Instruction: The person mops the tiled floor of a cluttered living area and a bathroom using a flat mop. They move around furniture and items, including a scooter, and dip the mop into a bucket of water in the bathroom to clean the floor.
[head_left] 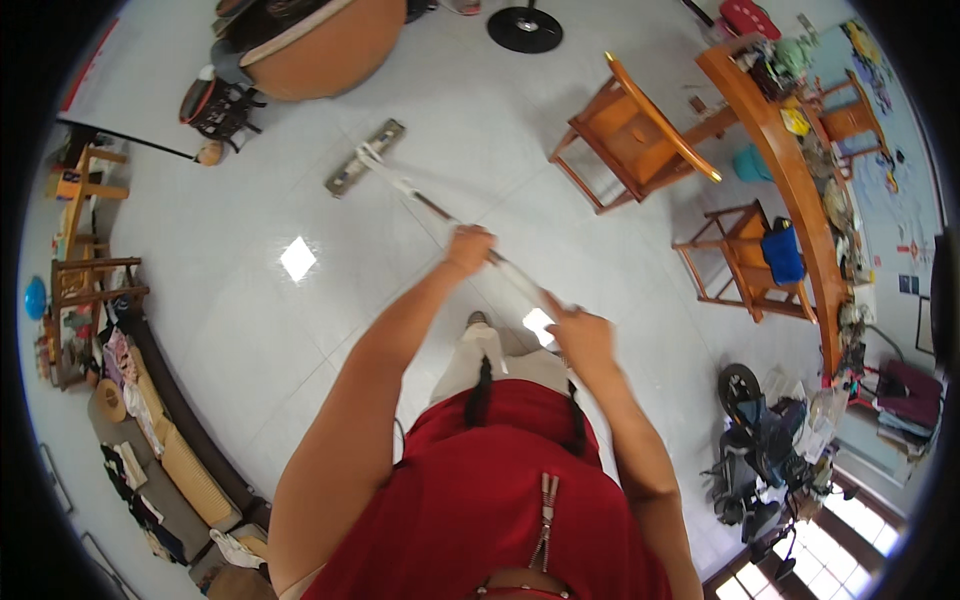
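A flat mop (410,188) slants across the middle of the view, its long flat head (352,178) resting on the pale tiled floor ahead and to the left. My left hand (470,250) is wrapped round the handle partway down. Higher on the same handle, closer to my body, my right hand (582,335) grips it near its upper end. Both arms reach forward from my red top, and the fingers' undersides are hidden.
A big orange-brown rounded tub (325,50) and a small dark stand (222,110) stand ahead left. To the right are wooden chairs (635,140), a long wooden table (790,150) and a scooter-like vehicle (760,440). A sofa (190,470) with clothes lines the left.
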